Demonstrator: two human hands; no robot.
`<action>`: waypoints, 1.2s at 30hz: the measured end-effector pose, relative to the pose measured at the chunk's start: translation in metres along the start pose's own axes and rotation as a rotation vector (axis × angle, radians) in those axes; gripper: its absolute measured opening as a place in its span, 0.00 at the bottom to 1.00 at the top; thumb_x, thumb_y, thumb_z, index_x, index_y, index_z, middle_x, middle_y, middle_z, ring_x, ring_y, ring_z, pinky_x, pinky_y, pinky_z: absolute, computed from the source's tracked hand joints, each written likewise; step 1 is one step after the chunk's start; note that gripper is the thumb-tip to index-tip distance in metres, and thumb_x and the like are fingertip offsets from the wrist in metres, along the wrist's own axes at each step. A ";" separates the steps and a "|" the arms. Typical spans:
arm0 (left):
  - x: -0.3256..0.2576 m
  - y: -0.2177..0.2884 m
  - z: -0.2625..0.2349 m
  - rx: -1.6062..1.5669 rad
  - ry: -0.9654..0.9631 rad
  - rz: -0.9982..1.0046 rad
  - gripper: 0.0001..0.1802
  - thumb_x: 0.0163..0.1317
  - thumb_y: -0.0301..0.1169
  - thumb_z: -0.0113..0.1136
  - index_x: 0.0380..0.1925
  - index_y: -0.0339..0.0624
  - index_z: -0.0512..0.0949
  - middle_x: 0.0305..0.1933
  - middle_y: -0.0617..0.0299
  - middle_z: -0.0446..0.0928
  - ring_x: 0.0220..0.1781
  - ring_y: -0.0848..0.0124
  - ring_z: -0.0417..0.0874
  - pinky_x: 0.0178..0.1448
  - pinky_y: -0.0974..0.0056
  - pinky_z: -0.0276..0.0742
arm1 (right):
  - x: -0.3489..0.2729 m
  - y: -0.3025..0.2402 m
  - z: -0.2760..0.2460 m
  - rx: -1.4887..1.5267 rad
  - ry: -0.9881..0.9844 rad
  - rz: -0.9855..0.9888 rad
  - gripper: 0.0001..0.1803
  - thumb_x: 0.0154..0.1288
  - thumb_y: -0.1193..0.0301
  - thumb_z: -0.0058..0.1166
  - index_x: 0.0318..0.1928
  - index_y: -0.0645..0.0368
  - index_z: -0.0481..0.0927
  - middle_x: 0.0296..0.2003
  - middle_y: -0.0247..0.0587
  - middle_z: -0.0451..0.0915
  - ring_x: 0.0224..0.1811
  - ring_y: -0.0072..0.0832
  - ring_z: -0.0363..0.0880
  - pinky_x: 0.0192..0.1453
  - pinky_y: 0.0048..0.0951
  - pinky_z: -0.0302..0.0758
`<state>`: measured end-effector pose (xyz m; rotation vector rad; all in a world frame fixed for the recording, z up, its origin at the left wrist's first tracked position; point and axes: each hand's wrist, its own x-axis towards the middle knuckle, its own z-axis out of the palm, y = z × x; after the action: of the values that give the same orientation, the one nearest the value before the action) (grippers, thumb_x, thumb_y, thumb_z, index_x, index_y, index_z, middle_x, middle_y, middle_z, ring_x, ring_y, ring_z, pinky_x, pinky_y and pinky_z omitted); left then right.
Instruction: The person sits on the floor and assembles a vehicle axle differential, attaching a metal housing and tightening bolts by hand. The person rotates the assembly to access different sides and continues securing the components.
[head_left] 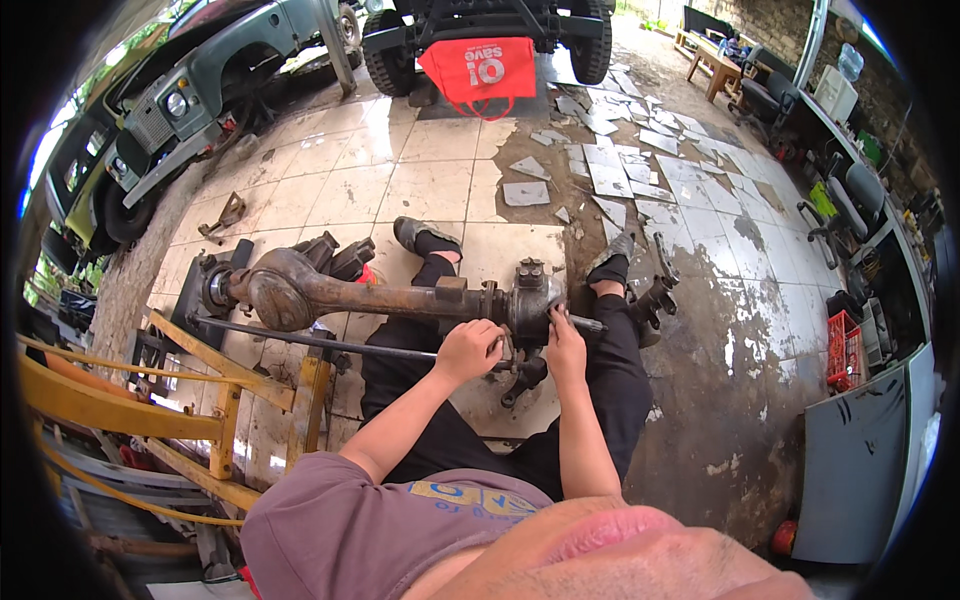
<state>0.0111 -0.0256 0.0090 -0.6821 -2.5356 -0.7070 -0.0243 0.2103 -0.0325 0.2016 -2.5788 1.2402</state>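
Rusty axle housing (380, 292) lies across the seated person's legs on the tiled floor (440, 190). Left hand (468, 350) closed around the long shaft (300, 340); right hand (565, 348) cupped on the knuckle end (530, 295). Likely mid-step on the shaft; next needs steady, straight alignment.

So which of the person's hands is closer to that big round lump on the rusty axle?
The left hand. It grips the long rod under the axle, partway toward the round lump. The right hand is farther off, at the knuckle end of the axle.
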 end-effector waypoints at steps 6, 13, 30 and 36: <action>0.001 -0.003 0.000 -0.013 -0.065 -0.053 0.11 0.63 0.32 0.70 0.45 0.44 0.86 0.46 0.59 0.85 0.49 0.57 0.88 0.55 0.54 0.84 | -0.011 -0.001 0.003 -0.030 0.028 -0.016 0.20 0.81 0.73 0.53 0.69 0.59 0.81 0.71 0.53 0.80 0.74 0.51 0.78 0.73 0.45 0.78; 0.001 -0.005 -0.002 -0.024 -0.062 -0.043 0.13 0.62 0.33 0.71 0.46 0.44 0.86 0.48 0.59 0.85 0.50 0.58 0.88 0.56 0.54 0.84 | 0.000 -0.001 0.001 0.002 0.015 0.009 0.19 0.82 0.73 0.53 0.68 0.58 0.81 0.70 0.53 0.81 0.74 0.51 0.78 0.72 0.47 0.79; -0.001 -0.007 0.000 -0.043 -0.081 -0.067 0.13 0.63 0.34 0.71 0.47 0.44 0.86 0.50 0.60 0.86 0.53 0.58 0.89 0.58 0.54 0.84 | -0.003 0.006 0.006 0.078 0.052 0.001 0.20 0.82 0.74 0.53 0.69 0.58 0.81 0.70 0.54 0.81 0.74 0.51 0.79 0.73 0.44 0.78; 0.002 -0.003 -0.001 -0.047 -0.070 -0.055 0.13 0.63 0.33 0.70 0.47 0.44 0.87 0.49 0.60 0.86 0.52 0.59 0.89 0.58 0.54 0.85 | 0.007 0.009 0.005 0.110 0.089 -0.017 0.19 0.80 0.76 0.55 0.68 0.59 0.82 0.70 0.53 0.81 0.74 0.50 0.79 0.72 0.43 0.79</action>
<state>0.0086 -0.0274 0.0093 -0.6663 -2.6184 -0.7764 -0.0343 0.2120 -0.0397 0.1857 -2.4316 1.3540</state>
